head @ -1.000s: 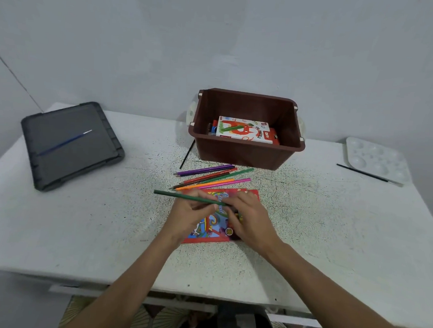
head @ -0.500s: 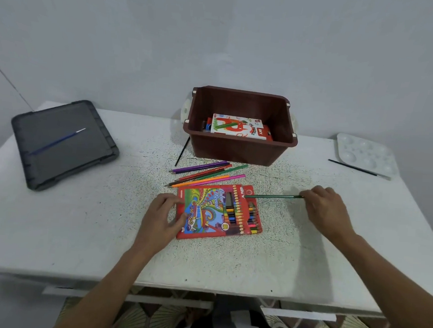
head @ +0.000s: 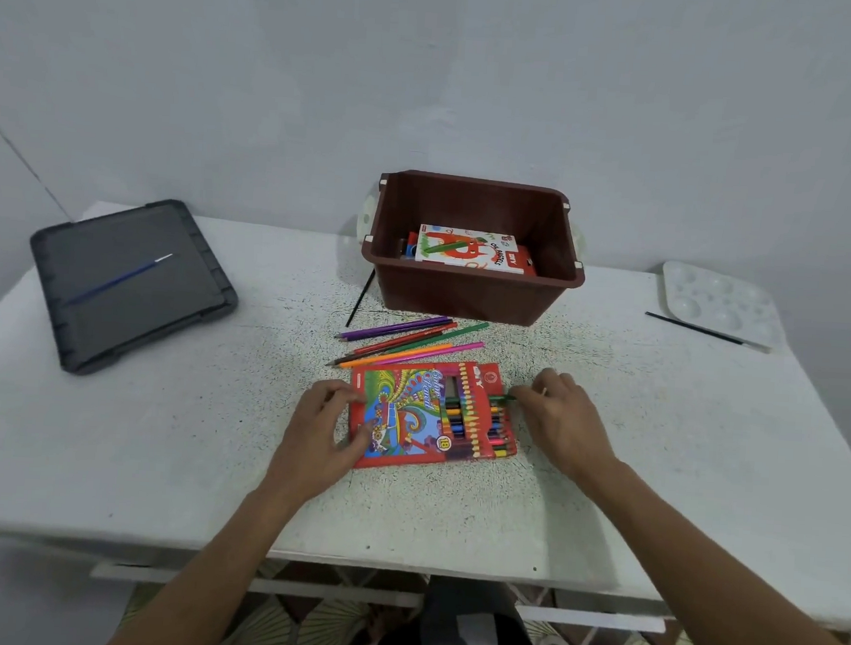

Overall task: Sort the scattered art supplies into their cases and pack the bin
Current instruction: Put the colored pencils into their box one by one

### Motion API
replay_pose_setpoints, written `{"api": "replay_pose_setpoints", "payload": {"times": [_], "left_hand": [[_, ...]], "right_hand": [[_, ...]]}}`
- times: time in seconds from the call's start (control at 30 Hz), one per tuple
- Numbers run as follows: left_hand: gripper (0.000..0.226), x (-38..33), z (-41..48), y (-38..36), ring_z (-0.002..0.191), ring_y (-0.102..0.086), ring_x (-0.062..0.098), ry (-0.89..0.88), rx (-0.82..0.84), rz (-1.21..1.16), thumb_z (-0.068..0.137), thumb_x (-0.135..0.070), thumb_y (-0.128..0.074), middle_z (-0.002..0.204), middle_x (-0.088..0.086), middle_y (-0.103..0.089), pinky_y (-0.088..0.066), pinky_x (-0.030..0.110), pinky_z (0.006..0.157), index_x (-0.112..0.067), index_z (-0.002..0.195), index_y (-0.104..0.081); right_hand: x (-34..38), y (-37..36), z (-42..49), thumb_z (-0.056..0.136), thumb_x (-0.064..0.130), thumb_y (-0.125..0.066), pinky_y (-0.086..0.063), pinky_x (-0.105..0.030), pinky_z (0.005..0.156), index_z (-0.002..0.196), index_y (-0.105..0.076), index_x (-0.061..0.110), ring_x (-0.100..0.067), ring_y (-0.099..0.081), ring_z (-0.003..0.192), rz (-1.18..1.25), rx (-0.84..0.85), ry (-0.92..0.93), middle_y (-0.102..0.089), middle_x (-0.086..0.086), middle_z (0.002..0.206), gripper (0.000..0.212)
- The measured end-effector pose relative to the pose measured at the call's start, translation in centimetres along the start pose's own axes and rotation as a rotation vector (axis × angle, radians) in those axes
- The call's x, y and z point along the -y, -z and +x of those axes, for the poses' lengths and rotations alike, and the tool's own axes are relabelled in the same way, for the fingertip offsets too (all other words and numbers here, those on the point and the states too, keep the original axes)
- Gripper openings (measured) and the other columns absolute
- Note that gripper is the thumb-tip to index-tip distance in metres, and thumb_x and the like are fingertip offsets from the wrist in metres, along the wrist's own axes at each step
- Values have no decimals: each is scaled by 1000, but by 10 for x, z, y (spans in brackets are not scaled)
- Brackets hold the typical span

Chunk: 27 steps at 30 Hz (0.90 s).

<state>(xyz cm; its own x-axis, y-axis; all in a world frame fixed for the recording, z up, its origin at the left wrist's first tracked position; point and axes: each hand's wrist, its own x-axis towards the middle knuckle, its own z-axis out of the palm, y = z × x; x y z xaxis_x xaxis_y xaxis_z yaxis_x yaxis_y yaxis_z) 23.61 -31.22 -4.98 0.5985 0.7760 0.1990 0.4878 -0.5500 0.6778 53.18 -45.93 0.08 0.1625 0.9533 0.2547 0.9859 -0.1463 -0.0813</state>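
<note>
A red colour-pencil case (head: 423,414) lies flat in the middle of the white table (head: 156,455). My left hand (head: 325,428) rests on the case's left end with its fingers on the cover. At the case's right end my right hand (head: 564,420) pinches the tail of a green pencil (head: 503,399), most of which sits inside the case. Several loose coloured pencils (head: 407,341) lie just behind the case. Behind them stands the brown bin (head: 470,295), holding an oil-pastels box (head: 468,247).
A grey flat case (head: 131,299) with a blue brush (head: 117,278) on it sits at the far left. A white paint palette (head: 718,305) and a black brush (head: 702,329) lie at the far right. Another black brush (head: 360,298) leans left of the bin.
My right hand took the green pencil out to the right, then pushed it leftward into the case. My left hand let go of the pencil and settled on the case.
</note>
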Motion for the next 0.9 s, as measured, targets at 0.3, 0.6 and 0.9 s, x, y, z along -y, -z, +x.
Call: {"api": "replay_pose_setpoints", "payload": {"times": [0.3, 0.6, 0.9], "left_hand": [[36, 3, 1, 2, 113, -47, 2, 26, 19, 0, 87, -33, -71, 123, -11, -43, -42, 6, 73, -25, 119, -56], [16, -6, 15, 5, 86, -59, -3, 147, -124, -47, 94, -21, -62, 113, 0, -58, -41, 6, 60, -12, 108, -62], [30, 3, 60, 22, 109, -57, 19, 227, -58, 267, 96, -24, -61, 126, 6, -53, -55, 37, 75, -14, 124, -63]], "right_hand": [[44, -12, 3, 82, 29, -58, -47, -33, 60, 101, -66, 0, -26, -60, 71, 230, -37, -99, -64, -11, 85, 36], [35, -18, -4, 93, 21, -39, -51, -39, 66, 114, -61, 4, -25, -57, 82, 308, -1, -95, -64, -10, 99, 35], [41, -13, 0, 89, 11, -46, -44, -33, 69, 113, -61, 6, -23, -56, 78, 350, -31, -140, -64, -8, 94, 28]]}}
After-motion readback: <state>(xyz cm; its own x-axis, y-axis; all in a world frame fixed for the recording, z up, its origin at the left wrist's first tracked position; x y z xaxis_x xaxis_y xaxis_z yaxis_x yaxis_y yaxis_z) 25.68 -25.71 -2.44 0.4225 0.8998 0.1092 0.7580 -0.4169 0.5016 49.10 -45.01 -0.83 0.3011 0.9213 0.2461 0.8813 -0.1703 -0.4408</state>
